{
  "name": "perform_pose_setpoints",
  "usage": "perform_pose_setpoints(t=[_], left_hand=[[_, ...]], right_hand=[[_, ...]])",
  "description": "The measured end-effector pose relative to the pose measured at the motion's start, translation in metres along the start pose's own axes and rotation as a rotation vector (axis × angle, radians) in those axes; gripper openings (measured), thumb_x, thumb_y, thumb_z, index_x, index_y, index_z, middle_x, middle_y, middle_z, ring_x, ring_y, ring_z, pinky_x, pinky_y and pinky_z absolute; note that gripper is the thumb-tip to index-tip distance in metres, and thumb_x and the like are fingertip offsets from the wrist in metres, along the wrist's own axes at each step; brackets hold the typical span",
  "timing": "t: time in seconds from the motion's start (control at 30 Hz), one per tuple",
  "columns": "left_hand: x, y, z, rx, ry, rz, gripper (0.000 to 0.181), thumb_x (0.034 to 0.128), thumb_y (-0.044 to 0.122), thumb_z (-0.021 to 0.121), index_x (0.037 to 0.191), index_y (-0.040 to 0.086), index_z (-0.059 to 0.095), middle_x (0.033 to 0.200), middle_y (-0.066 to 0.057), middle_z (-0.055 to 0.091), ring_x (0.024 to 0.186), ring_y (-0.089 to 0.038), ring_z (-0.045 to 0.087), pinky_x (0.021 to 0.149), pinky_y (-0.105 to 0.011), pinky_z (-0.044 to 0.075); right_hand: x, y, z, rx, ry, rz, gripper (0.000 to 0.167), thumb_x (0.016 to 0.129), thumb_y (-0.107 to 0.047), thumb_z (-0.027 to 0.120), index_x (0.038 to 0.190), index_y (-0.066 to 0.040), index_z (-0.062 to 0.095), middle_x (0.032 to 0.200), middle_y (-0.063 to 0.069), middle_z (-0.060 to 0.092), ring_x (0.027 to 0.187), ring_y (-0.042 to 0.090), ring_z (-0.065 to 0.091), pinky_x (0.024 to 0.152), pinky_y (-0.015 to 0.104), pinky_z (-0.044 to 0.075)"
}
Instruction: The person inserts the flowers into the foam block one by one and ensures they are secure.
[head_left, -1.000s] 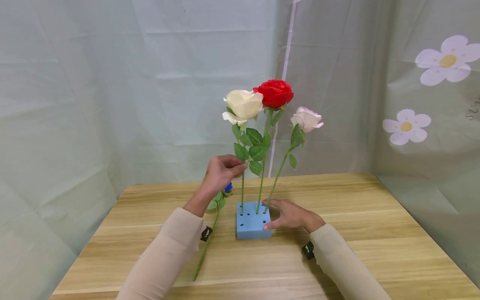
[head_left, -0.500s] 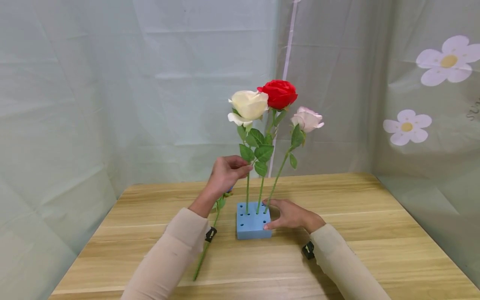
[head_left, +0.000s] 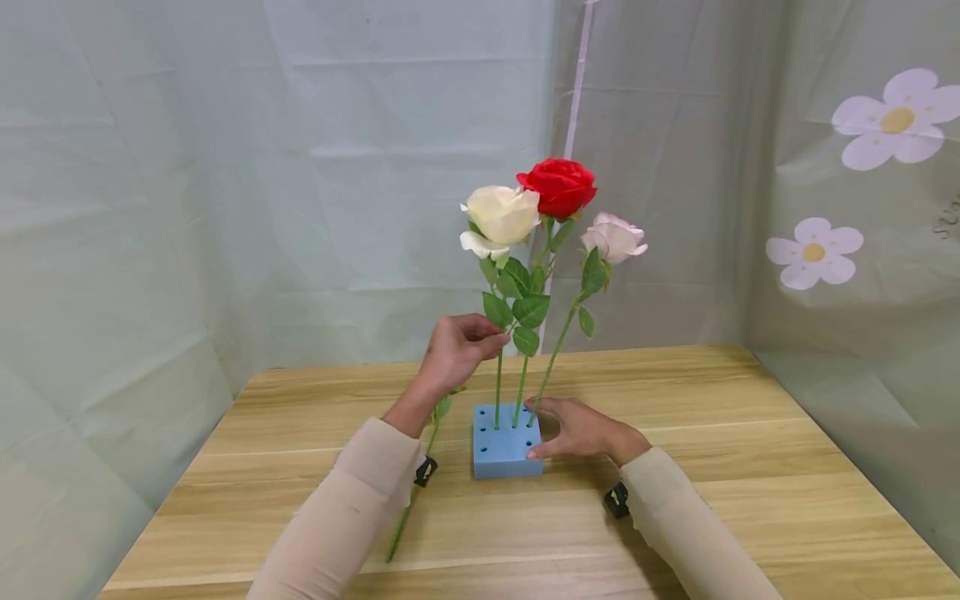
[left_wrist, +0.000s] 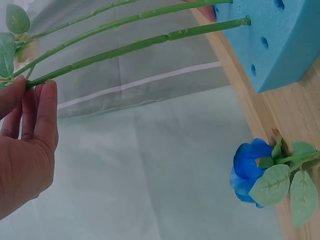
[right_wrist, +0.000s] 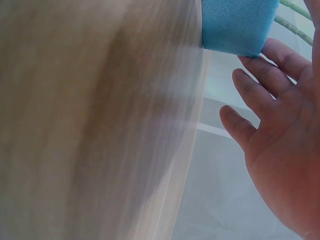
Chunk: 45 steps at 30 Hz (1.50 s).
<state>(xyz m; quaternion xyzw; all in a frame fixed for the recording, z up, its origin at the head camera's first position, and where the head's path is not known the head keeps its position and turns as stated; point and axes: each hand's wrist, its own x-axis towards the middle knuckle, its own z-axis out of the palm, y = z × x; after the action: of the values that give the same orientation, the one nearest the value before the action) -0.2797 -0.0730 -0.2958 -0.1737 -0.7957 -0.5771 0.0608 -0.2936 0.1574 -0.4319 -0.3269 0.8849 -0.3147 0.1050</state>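
Note:
My left hand (head_left: 456, 354) pinches the stem of the cream rose (head_left: 501, 217) just below its leaves; that stem (left_wrist: 120, 50) runs down into a hole of the blue block (head_left: 507, 467). A red rose (head_left: 558, 187) and a pale pink rose (head_left: 613, 239) also stand in the block, the pink one leaning right. At the block's right side, my right hand (head_left: 588, 430) holds it with thumb in front and fingers behind. In the right wrist view, fingertips of the right hand (right_wrist: 285, 125) touch the block (right_wrist: 237, 25).
A blue rose (left_wrist: 247, 167) lies on the wooden table (head_left: 300, 500) left of the block; in the head view my left arm hides its bloom and part of its stem (head_left: 400, 533). Pale cloth sheets (head_left: 360, 208) hang behind the table, with printed flowers at right.
My left hand has moved right with the cream rose, whose stem base has shifted from the block's left holes to one nearer the middle. My right hand has stayed at the block.

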Motion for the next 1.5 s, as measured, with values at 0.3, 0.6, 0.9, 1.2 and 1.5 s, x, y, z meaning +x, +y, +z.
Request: perform_pose_setpoints(t=[0.3,0.6,0.9,1.2,1.5], left_hand=[[-0.001,-0.004,0.002,0.010,-0.002,-0.011,0.012,0.0915,0.007,0.073,0.092,-0.005,0.072,0.090,-0.016,0.073,0.084,-0.030,0.072,0.074,-0.036,0.061],[-0.003,-0.009,0.002,0.012,-0.012,-0.015,0.012,0.0919,0.007,0.072,0.093,-0.005,0.072,0.094,-0.019,0.072,0.091,-0.036,0.071,0.074,-0.032,0.061],[-0.003,-0.016,0.003,0.035,-0.014,0.007,0.013,0.0916,0.008,0.072,0.092,-0.006,0.072,0.091,-0.019,0.073,0.088,-0.038,0.072,0.075,-0.040,0.061],[-0.004,-0.022,0.004,0.002,-0.014,-0.008,0.012,0.0912,0.006,0.072,0.090,-0.006,0.073,0.091,-0.019,0.073,0.087,-0.031,0.072,0.074,-0.033,0.061],[-0.006,-0.024,0.004,-0.024,-0.009,-0.032,0.011,0.0913,0.006,0.072,0.090,-0.005,0.073,0.089,-0.016,0.073,0.086,-0.029,0.072,0.074,-0.031,0.061]], right_hand=[[0.000,-0.001,0.000,0.002,-0.002,0.006,0.089,0.081,-0.051,0.080,0.148,-0.004,0.045,0.150,0.014,0.046,0.140,0.034,0.040,0.114,0.053,0.034],[0.000,-0.001,-0.001,-0.004,-0.006,0.001,0.089,0.081,-0.051,0.080,0.147,-0.004,0.046,0.150,0.014,0.047,0.140,0.034,0.040,0.114,0.053,0.033],[0.000,-0.001,-0.001,-0.013,-0.004,-0.009,0.089,0.081,-0.051,0.080,0.148,-0.003,0.045,0.150,0.014,0.046,0.139,0.034,0.040,0.114,0.053,0.033],[0.000,-0.001,-0.002,-0.021,0.004,-0.004,0.089,0.081,-0.052,0.080,0.147,-0.003,0.046,0.150,0.014,0.047,0.139,0.033,0.040,0.114,0.052,0.033],[-0.001,-0.002,-0.002,-0.024,0.001,-0.003,0.089,0.081,-0.052,0.080,0.147,-0.003,0.046,0.149,0.013,0.047,0.139,0.033,0.041,0.114,0.052,0.033]])
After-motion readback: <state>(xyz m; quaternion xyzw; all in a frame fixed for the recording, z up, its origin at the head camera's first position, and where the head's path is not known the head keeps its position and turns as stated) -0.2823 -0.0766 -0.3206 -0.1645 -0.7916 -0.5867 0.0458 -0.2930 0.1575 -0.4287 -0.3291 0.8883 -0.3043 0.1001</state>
